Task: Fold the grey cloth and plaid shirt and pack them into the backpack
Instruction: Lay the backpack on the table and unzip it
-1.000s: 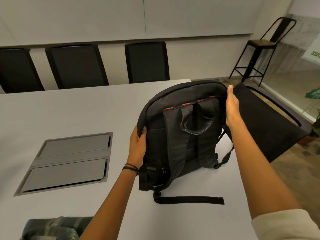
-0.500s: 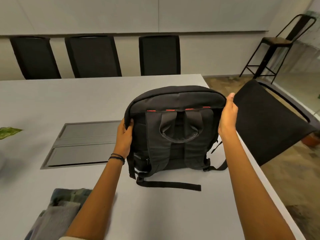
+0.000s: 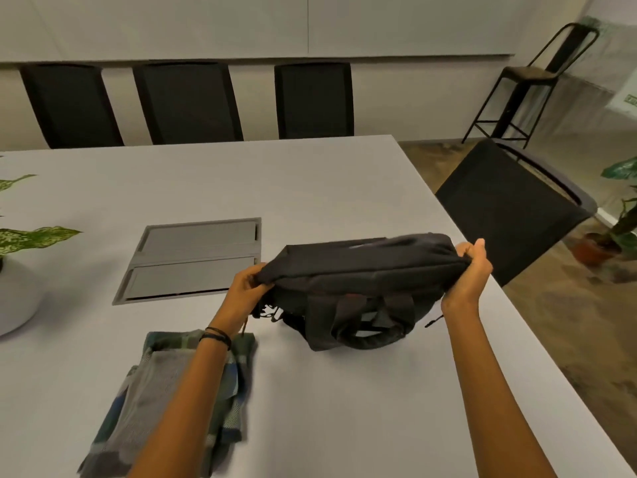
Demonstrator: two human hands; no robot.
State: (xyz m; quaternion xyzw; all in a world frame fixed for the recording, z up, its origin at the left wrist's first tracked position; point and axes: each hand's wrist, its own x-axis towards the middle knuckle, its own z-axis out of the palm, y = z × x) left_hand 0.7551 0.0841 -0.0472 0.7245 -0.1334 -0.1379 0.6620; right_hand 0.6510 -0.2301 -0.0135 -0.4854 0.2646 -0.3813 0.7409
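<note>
There were one black fabric backpack [image 3: 362, 281], one grey cloth [image 3: 155, 384], one plaid shirt [image 3: 241, 353], four black chairs [image 3: 186, 101], one metal stool [image 3: 531, 74], two potted plants [image 3: 31, 236].

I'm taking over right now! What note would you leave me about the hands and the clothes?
Left hand grips the backpack at its left end; right hand grips its right end.
Backpack is tipped over the table, straps toward you; open or zipped, cannot tell.
Grey cloth lies folded on the plaid shirt, near-left on the table.
Done: folding, it seems. Left: put both into the backpack.
</note>
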